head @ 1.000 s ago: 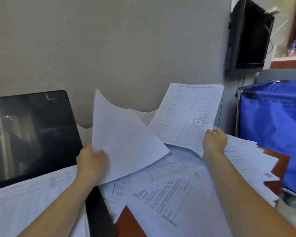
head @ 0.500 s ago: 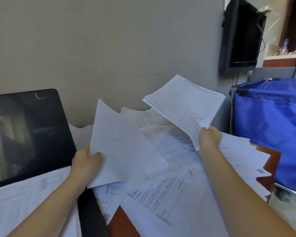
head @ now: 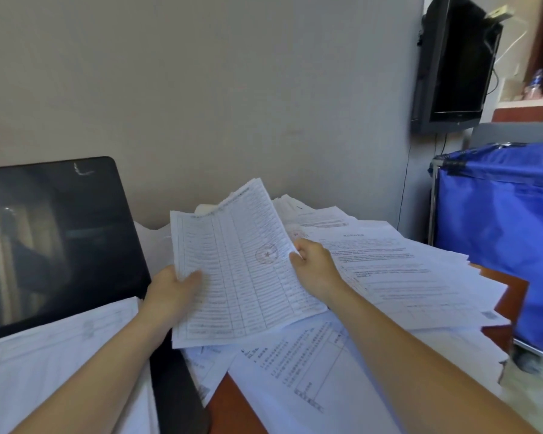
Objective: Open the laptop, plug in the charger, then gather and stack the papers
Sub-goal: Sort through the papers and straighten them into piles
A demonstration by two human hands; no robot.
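Gathering papers at a crowded reddish-brown table [head: 514, 292], a person looks down at their own two bare arms. The laptop [head: 54, 239] stands open at the table's left edge with its screen dark, so the first step looks done. No charger or cable to the laptop is in view, so it cannot be told whether it is plugged in. Loose papers [head: 405, 277] cover most of the table in overlapping sheets, from the back edge by the wall to the front and right edges. One large sheet [head: 60, 355] lies across the laptop's lower half. Above the middle of the table, a thin sheaf of printed forms [head: 232, 277] with a red stamp is held up, tilted. The left hand [head: 170, 292] grips its left edge, thumb curled on top and the other fingers hidden beneath. The right hand [head: 314, 267] pinches its right edge beside the stamp, fingers curled. Judging from the spread, gathering is at an early stage: few sheets are collected and most are yet to be stacked.
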